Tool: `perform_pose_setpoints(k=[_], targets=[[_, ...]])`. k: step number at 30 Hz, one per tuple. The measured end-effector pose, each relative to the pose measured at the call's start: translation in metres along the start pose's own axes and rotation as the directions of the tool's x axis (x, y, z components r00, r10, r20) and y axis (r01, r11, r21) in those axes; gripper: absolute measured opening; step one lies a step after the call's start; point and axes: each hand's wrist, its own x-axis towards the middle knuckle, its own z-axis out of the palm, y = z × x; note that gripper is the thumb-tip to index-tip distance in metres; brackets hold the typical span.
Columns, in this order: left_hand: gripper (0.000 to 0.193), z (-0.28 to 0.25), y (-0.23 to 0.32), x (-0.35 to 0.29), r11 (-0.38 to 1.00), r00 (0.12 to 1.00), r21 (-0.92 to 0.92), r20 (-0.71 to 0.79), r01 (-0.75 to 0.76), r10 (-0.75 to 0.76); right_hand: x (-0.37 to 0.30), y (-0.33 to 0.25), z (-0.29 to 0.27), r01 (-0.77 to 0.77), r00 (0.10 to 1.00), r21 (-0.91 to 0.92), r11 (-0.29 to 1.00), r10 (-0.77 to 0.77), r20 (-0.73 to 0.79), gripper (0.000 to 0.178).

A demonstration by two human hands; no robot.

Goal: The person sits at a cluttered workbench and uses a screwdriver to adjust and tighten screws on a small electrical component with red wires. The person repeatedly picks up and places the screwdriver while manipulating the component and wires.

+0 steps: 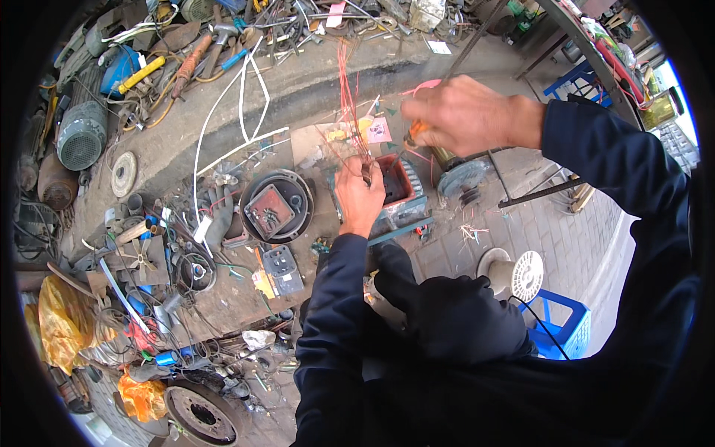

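Note:
My left hand (360, 192) is closed around a bundle of thin reddish wires (347, 97) that runs up and away from its fingers. Close by on its right is a grey-green motor housing (406, 208) with a squarish opening, red inside. Above and right of that opening, my right hand (465, 115) is closed on a tool with an orange handle (415, 132). A thin dark shaft seems to slope from the tool toward the housing; its tip is too small to make out. Fingers partly cover both the wires and the handle.
A round dark pan (277, 207) holding a small red tray stands left of the housing. Scrap motors (82, 134), tools and cables crowd the left and far side. White spools (526, 276) and a blue plastic stool (564, 324) stand near right.

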Motion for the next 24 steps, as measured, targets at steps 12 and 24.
perform_pose_setpoints(k=[12,24], targets=[[0.011,-0.001,0.0,-0.001,0.999,0.999,-0.017,0.031,0.037,-0.037,-0.006,0.0,0.0,-0.072,0.996,0.102,0.992,0.067,0.051,0.05],[0.011,0.0,0.003,0.0,0.995,0.996,-0.058,0.03,0.081,-0.079,-0.01,0.001,-0.008,-0.217,0.966,0.11,0.97,0.197,0.168,0.054]])
